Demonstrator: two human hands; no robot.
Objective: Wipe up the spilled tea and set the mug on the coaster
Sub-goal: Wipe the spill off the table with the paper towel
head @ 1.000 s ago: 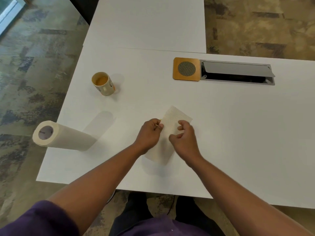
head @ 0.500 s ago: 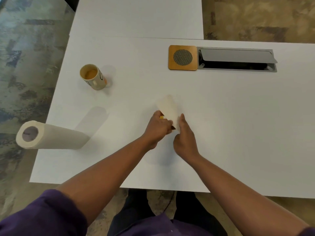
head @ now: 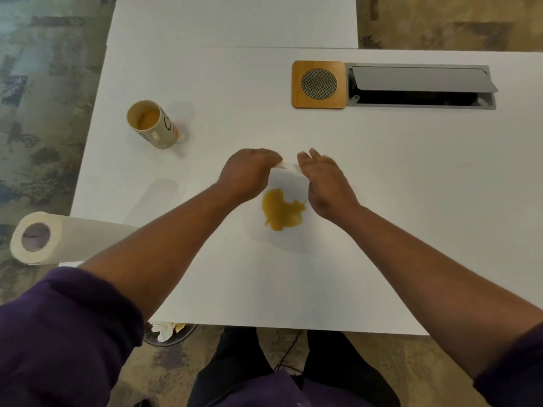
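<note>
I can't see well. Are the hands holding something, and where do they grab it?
The left hand pinches the far edge of a paper towel sheet, stained yellow-brown. The right hand looks open beside it; contact is blurred.

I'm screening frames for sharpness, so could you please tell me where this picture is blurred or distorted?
Head view: motion blur smears the fingertips of the left hand and right hand and the paper towel sheet; the mug and coaster are sharp; wide-angle bowing bends table edges.

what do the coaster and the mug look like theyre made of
Coaster: looks like wood with a smooth amber finish, and a round woven or mesh insert in the centre; the insert's material is unclear.
Mug: probably glazed ceramic, cream with dark and orange print, slightly glossy. It lies on its side, and its inside looks tea-coloured.
</note>
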